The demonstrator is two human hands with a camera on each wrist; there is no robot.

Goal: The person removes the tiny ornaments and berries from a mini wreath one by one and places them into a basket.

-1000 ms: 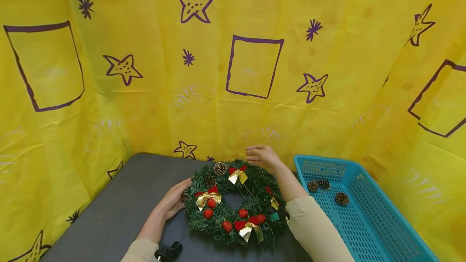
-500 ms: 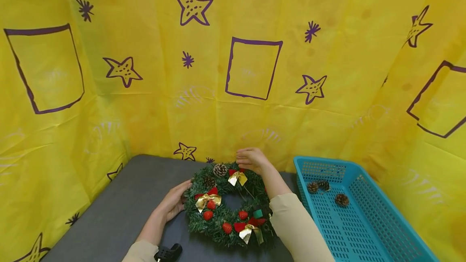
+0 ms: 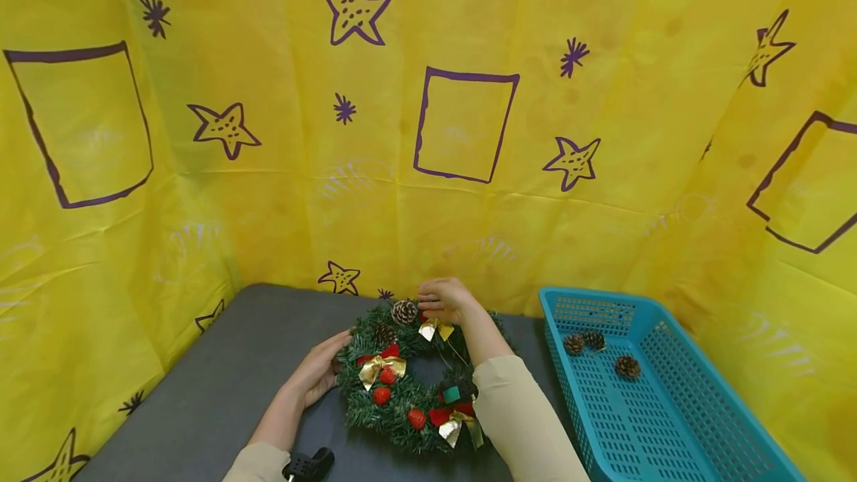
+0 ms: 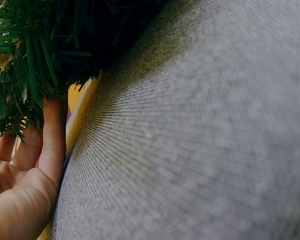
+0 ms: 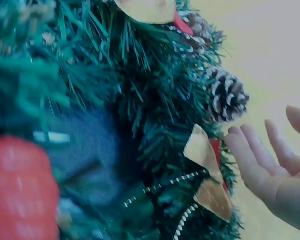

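Note:
A green Christmas wreath (image 3: 368, 415) lies on the dark table, trimmed with red-and-gold bows, red strawberry-like berries and pinecones. My left hand (image 3: 318, 367) rests against its left edge; in the left wrist view the fairly straight fingers (image 4: 53, 140) touch the greenery from the side. Over the wreath's far edge hovers my right hand (image 3: 447, 300), fingers loose and holding nothing. It is close to the far bow (image 3: 431, 329) and a pinecone (image 3: 405, 312). In the right wrist view the fingertips come near that pinecone (image 5: 227, 95) and bow (image 5: 202, 150). My right forearm hides the wreath's right side.
A blue plastic basket (image 3: 696, 363) stands at the right with a few pinecones (image 3: 628, 367) inside. The grey table (image 3: 221, 378) extends to the left. Yellow cloth (image 3: 301, 207) with purple drawings hangs close behind the table and along both sides.
My right hand has moved left along the wreath's far edge, from right of the far bow to just above it. The left hand stays at the wreath's left edge.

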